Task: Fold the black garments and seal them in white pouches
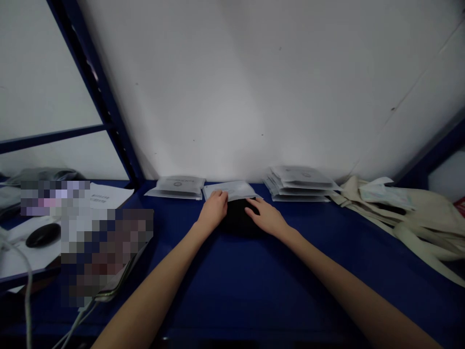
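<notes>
A soft-looking black item [240, 219], its exact kind unclear in the dim light, lies on the blue tabletop in front of me. Its far edge meets a frosted plastic zip bag [234, 187]; whether it goes inside the bag I cannot tell. My left hand [214, 211] is at the near left corner of the bag, fingers curled closed on its edge. Across from it, my right hand [268, 217] rests on the black item's right side, thumb and fingers apart, fingertips near the bag's mouth.
Filled frosted bags form a low pile [178, 187] at the left and a taller stack [300, 183] at the right, against the white wall. Beige fabric [428, 218] lies far right. On the left are a phone [116, 286] with a cable, papers [109, 196] and a black mouse [43, 235].
</notes>
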Demonstrator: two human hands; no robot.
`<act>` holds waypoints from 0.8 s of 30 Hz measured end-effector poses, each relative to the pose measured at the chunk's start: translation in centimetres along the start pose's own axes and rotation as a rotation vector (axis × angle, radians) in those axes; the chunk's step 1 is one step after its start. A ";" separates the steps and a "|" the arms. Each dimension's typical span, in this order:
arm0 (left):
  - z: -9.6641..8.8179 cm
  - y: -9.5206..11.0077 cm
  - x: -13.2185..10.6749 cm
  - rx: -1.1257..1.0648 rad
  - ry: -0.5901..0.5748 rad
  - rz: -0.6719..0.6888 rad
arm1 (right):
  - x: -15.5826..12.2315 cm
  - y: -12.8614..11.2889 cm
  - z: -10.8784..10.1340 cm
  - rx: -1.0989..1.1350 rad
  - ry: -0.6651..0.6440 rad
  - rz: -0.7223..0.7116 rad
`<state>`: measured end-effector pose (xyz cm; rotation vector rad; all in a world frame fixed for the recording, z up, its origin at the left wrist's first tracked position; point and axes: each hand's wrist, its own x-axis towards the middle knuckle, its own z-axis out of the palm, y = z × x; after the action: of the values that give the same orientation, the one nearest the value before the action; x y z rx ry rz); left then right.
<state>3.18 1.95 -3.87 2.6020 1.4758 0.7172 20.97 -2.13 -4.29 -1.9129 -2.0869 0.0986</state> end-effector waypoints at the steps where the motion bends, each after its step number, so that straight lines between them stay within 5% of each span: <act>1: 0.0 -0.2 0.0 -0.023 0.013 0.016 | 0.0 0.1 -0.1 0.017 0.030 -0.001; 8: 0.9 -1.2 0.0 -0.207 0.023 0.118 | -1.5 -0.3 -3.0 -0.067 0.162 -0.020; 11: 1.3 -1.4 0.1 -0.268 0.014 0.127 | -3.0 -0.9 -3.8 -0.051 0.041 -0.207; 15: 1.3 -1.5 0.1 -0.298 0.012 0.140 | -4.2 -1.8 -3.1 0.000 -0.271 -0.295; 24: 1.5 -1.8 0.0 -0.459 -0.040 0.160 | -2.8 -1.2 -0.8 -0.086 -0.190 -0.384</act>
<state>2.35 3.19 -5.70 2.3723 0.9561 0.8899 20.20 -5.16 -3.76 -1.5629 -2.5843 0.1090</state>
